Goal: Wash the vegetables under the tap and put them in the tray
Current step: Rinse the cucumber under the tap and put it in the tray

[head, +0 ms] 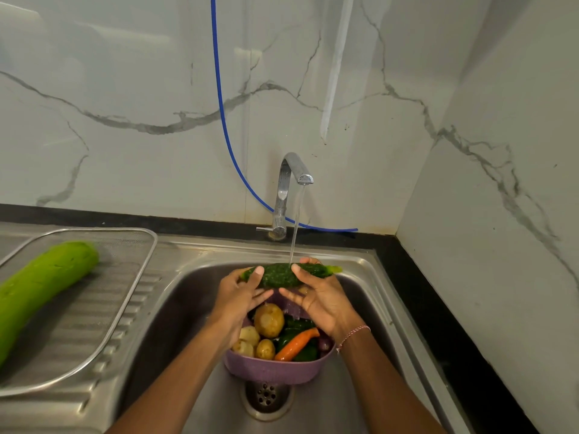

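Observation:
A dark green cucumber (282,275) lies crosswise under the running water from the chrome tap (289,186). My left hand (241,296) holds its left part and my right hand (319,296) its right part, thumbs on top. Below my hands a purple colander (269,369) stands in the sink (188,308), filled with potatoes (268,319), a carrot (297,344) and dark green vegetables. On the left drainboard a metal mesh tray (125,270) holds a long light green bottle gourd (37,289).
A blue hose (224,120) hangs down the marble wall and ends behind the tap. The sink drain (266,394) lies in front of the colander. A black counter edge (438,308) runs along the right side by the corner wall.

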Motion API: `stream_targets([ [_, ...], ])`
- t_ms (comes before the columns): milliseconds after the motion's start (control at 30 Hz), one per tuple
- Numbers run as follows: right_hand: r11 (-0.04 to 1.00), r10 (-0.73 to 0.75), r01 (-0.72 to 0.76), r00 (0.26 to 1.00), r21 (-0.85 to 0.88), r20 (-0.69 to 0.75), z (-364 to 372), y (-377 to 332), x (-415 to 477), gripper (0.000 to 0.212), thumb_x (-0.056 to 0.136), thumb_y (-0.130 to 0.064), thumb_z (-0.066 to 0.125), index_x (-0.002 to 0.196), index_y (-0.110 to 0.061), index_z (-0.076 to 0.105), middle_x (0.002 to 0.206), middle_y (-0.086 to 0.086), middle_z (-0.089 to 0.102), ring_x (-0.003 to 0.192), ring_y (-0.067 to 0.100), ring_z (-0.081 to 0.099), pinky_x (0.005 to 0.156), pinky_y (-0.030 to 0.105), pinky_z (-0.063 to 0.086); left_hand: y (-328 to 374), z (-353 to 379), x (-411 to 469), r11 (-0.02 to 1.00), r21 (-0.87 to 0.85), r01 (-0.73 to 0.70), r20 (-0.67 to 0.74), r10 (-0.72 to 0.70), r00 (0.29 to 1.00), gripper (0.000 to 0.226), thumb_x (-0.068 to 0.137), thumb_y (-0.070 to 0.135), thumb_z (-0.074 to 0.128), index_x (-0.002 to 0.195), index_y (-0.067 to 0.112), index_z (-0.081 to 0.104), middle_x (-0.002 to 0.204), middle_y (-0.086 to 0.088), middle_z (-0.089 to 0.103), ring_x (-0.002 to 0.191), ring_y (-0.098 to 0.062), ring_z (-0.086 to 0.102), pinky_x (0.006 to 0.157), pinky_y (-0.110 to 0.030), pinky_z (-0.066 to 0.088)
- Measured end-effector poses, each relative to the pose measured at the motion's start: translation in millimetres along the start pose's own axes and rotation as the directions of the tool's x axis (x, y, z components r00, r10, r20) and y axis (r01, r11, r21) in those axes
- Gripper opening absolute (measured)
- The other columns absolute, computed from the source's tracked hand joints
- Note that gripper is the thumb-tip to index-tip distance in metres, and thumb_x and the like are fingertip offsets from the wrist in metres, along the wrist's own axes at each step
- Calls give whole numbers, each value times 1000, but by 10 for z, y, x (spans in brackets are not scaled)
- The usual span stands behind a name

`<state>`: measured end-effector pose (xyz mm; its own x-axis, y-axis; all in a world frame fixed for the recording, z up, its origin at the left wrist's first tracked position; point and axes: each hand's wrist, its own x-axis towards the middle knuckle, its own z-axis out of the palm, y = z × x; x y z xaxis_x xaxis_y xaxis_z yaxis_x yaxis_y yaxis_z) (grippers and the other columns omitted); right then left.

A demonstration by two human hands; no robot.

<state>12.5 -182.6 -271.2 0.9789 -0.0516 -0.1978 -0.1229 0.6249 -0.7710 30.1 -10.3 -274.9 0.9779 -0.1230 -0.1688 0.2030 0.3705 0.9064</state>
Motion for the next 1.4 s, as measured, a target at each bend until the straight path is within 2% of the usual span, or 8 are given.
stream_targets([
  [200,984,-137,106,964,-141,-229,19,28,7,52,74,13,85,120,0,65,108,22,79,98,33,79,86,41,64,47,-9,-25,988,33,-148,-83,151,985,24,97,-5,63,114,13,65,114,-15,73,102,-27,74,85,-38,62],
  [367,893,-191,136,978,-429,-89,-76,-146,-3,31,90,-1,78,120,-1,72,108,16,80,93,27,80,83,32,65,75,-60,-21,975,35,-218,-41,220,975,32,99,-4,58,122,16,67,115,-13,74,105,-26,75,86,-43,62],
  [567,291,73,110,988,-950,137,-132,-123,31,24,111,-43,46,127,-29,56,89,10,71,65,16,67,70,39,61,33,-85,39,959,163,-231,-56,243,968,22,97,2,65,112,17,71,108,-8,77,103,-23,75,90,-43,62],
  [733,-226,-19,133,990,-965,141,123,-32,-23,71,103,-74,27,153,-25,42,139,14,64,125,32,63,104,49,47,17,-109,59,963,177,-203,-19,210,978,23,96,8,69,118,14,70,107,-4,79,104,-18,75,79,-28,62],
  [967,-229,-73,301,943,-926,325,147,124,-3,66,95,-18,72,150,-22,36,147,6,55,133,25,56,107,39,51,0,-39,20,952,209,-225,-10,232,973,20,92,5,74,108,16,75,100,-5,80,97,-21,77,85,-39,63],
  [1167,-430,-297,202,889,-880,349,297,173,9,48,94,-47,69,133,-25,52,118,8,71,107,31,68,89,45,57,45,6,-19,954,179,-238,24,238,971,20,94,0,69,108,14,74,102,-6,80,100,-21,76,77,-30,64],
  [1300,-286,-105,233,957,-930,272,231,165,106,31,83,-49,75,105,-28,69,97,0,73,88,22,70,83,39,59,57,-49,-24,866,376,-330,58,334,941,50,89,-17,60,60,23,68,92,3,78,100,-18,72,73,-44,66],
  [1400,-103,-62,266,960,-958,274,172,121,126,45,84,-43,81,124,-29,65,112,-4,76,99,18,71,82,29,51,84,-16,-71,827,416,-378,133,356,925,49,95,-9,62,79,33,80,104,11,78,105,-16,73,77,-42,66],
])
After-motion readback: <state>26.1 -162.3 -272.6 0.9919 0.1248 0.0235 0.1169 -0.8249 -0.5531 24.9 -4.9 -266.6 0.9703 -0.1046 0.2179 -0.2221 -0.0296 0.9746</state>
